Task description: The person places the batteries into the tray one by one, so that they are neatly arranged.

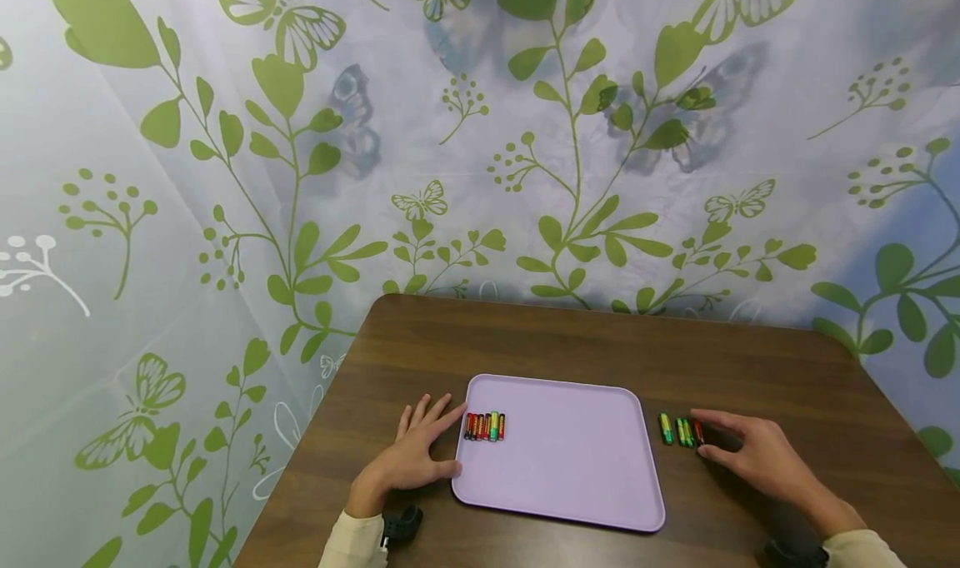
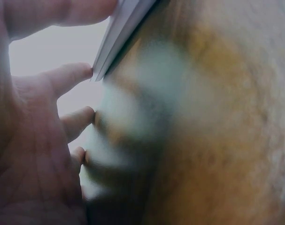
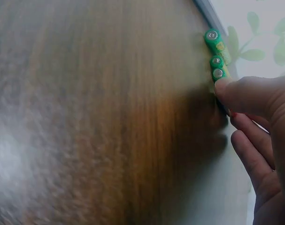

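A lilac tray [image 1: 555, 460] lies on the table. My left hand [image 1: 416, 455] is at its left side, fingers spread, with thumb and index finger at the rim; the left wrist view shows fingertips beside the tray edge [image 2: 119, 37]. Right of the tray, my right hand [image 1: 765, 455] pinches a red and black battery [image 1: 698, 432] lengthwise between thumb and index finger. In the right wrist view the thumb hides most of that battery. Beside it lie two slim green batteries [image 1: 685, 432] and a thicker green battery [image 1: 666, 428].
Inside the tray near its left rim stands a row of several red and black batteries [image 1: 472, 426] with a green and yellow battery [image 1: 494, 426] among them. Behind the brown wooden table [image 1: 525, 335] hangs a curtain [image 1: 465, 160] printed with leaves and butterflies.
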{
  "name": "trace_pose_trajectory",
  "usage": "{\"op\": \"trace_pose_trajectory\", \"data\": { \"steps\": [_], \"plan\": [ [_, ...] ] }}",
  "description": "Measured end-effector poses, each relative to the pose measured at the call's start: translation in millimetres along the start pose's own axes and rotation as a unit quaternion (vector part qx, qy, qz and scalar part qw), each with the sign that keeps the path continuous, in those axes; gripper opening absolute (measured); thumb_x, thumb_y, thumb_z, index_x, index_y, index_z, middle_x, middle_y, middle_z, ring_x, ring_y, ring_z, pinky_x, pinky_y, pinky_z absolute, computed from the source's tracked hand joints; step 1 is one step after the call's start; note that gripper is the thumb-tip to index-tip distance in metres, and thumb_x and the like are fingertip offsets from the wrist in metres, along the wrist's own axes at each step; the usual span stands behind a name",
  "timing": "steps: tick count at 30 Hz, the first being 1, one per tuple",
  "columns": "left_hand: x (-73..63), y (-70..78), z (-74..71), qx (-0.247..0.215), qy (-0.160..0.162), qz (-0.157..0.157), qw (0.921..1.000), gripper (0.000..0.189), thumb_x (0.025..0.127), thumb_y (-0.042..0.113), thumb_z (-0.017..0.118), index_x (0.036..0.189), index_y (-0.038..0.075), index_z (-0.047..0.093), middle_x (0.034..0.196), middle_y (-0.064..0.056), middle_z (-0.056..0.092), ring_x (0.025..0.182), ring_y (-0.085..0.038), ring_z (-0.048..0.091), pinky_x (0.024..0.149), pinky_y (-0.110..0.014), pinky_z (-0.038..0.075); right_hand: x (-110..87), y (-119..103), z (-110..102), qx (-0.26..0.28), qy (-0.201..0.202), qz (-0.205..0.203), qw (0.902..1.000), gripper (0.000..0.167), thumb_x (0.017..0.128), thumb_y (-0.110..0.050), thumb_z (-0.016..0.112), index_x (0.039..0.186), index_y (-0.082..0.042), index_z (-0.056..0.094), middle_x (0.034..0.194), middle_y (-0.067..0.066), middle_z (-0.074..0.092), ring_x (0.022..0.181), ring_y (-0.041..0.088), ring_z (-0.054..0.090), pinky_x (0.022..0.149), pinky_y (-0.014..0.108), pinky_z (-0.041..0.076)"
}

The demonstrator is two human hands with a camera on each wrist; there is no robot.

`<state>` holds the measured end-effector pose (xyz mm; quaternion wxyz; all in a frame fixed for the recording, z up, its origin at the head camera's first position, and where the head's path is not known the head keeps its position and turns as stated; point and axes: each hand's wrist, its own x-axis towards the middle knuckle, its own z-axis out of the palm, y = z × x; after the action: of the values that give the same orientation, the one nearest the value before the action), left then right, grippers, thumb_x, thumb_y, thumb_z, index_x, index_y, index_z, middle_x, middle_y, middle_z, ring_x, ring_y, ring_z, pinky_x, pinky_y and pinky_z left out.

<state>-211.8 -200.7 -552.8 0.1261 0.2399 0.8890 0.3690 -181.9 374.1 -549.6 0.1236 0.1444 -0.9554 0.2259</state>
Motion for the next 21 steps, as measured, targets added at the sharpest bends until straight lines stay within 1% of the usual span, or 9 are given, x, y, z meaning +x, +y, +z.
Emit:
{"op": "trace_pose_trajectory", "data": {
  "steps": [2, 5, 8, 9, 12, 15, 16, 19, 21],
  "plan": [
    [-0.1, -1.5, 0.6, -0.005, 0.005, 0.011, 0.9999, 0.095, 0.087, 0.033, 0.081, 0.171, 0.019, 0.04, 0.181, -0.023, 0.023, 0.167, -0.056, -0.002, 0.127, -0.076, -0.011, 0.0, 1, 2, -0.009, 0.005, -0.003, 0.9999, 0.053, 0.078, -0.027, 0.1, 0.127, -0.018, 0.082, 0.118, 0.006, 0.084, 0.107, 0.004, 0.074, 0.08, 0.009, 0.051],
    [0.0, -4.6, 2.0, -0.017, 0.015, 0.029, 0.9993, 0.093, 0.088, 0.033, 0.082, 0.17, 0.019, 0.041, 0.179, -0.026, 0.024, 0.166, -0.059, -0.001, 0.126, -0.078, -0.012, -1.4, 1, 4, -0.014, 0.024, -0.013, 0.9995, 0.052, 0.077, -0.024, 0.101, 0.125, -0.018, 0.083, 0.115, 0.005, 0.085, 0.105, 0.006, 0.075, 0.082, 0.001, 0.044],
    [1.3, -9.6, 4.2, -0.03, 0.023, 0.038, 0.9986, 0.093, 0.087, 0.036, 0.082, 0.17, 0.022, 0.043, 0.179, -0.027, 0.025, 0.165, -0.06, -0.002, 0.125, -0.078, -0.014, -3.9, 1, 5, -0.023, 0.044, -0.021, 0.9986, 0.052, 0.075, -0.021, 0.102, 0.123, -0.018, 0.083, 0.111, 0.005, 0.085, 0.101, 0.004, 0.075, 0.082, -0.003, 0.039],
    [1.5, -11.0, 4.8, -0.032, 0.024, 0.035, 0.9986, 0.093, 0.087, 0.037, 0.082, 0.17, 0.024, 0.042, 0.179, -0.026, 0.025, 0.166, -0.059, -0.002, 0.126, -0.076, -0.014, -4.8, 0, 5, -0.022, 0.047, -0.022, 0.9984, 0.052, 0.074, -0.02, 0.102, 0.123, -0.018, 0.083, 0.111, 0.005, 0.085, 0.1, 0.004, 0.075, 0.081, -0.003, 0.038],
    [3.2, -17.3, 8.8, -0.037, 0.031, 0.042, 0.998, 0.094, 0.086, 0.04, 0.083, 0.17, 0.027, 0.043, 0.179, -0.025, 0.026, 0.166, -0.058, -0.002, 0.126, -0.074, -0.017, -8.9, -4, 3, -0.016, 0.05, -0.018, 0.9984, 0.051, 0.075, -0.02, 0.101, 0.123, -0.018, 0.083, 0.111, 0.006, 0.085, 0.101, 0.001, 0.074, 0.081, -0.004, 0.039],
    [4.1, -19.9, 9.5, -0.037, 0.032, 0.044, 0.9978, 0.093, 0.087, 0.042, 0.083, 0.17, 0.029, 0.043, 0.18, -0.024, 0.025, 0.166, -0.058, -0.002, 0.126, -0.074, -0.018, -9.8, -12, 1, -0.001, 0.055, -0.014, 0.9984, 0.05, 0.076, -0.02, 0.101, 0.123, -0.018, 0.084, 0.112, 0.006, 0.085, 0.102, -0.003, 0.072, 0.081, -0.004, 0.039],
    [4.8, -21.4, 10.0, -0.037, 0.034, 0.049, 0.9976, 0.093, 0.087, 0.042, 0.083, 0.17, 0.029, 0.043, 0.18, -0.024, 0.025, 0.166, -0.058, -0.002, 0.125, -0.075, -0.019, -9.4, -15, 0, 0.005, 0.059, -0.015, 0.9982, 0.05, 0.076, -0.02, 0.101, 0.123, -0.018, 0.084, 0.112, 0.005, 0.085, 0.103, -0.005, 0.072, 0.082, -0.004, 0.04],
    [5.1, -20.7, 8.7, -0.037, 0.031, 0.047, 0.9978, 0.093, 0.088, 0.042, 0.083, 0.17, 0.028, 0.042, 0.18, -0.025, 0.024, 0.165, -0.059, -0.003, 0.124, -0.077, -0.018, -6.1, -25, -1, 0.016, 0.073, -0.026, 0.9969, 0.051, 0.075, -0.018, 0.101, 0.122, -0.018, 0.084, 0.112, 0.004, 0.085, 0.103, -0.008, 0.071, 0.084, -0.003, 0.041],
    [5.7, -21.3, 8.7, -0.037, 0.03, 0.045, 0.9979, 0.093, 0.088, 0.042, 0.083, 0.17, 0.027, 0.043, 0.18, -0.025, 0.024, 0.165, -0.059, -0.003, 0.124, -0.078, -0.018, -2.7, -32, 0, 0.02, 0.078, -0.036, 0.9961, 0.052, 0.074, -0.017, 0.102, 0.123, -0.018, 0.084, 0.112, 0.003, 0.086, 0.104, -0.008, 0.071, 0.086, -0.002, 0.042]
  ]
}}
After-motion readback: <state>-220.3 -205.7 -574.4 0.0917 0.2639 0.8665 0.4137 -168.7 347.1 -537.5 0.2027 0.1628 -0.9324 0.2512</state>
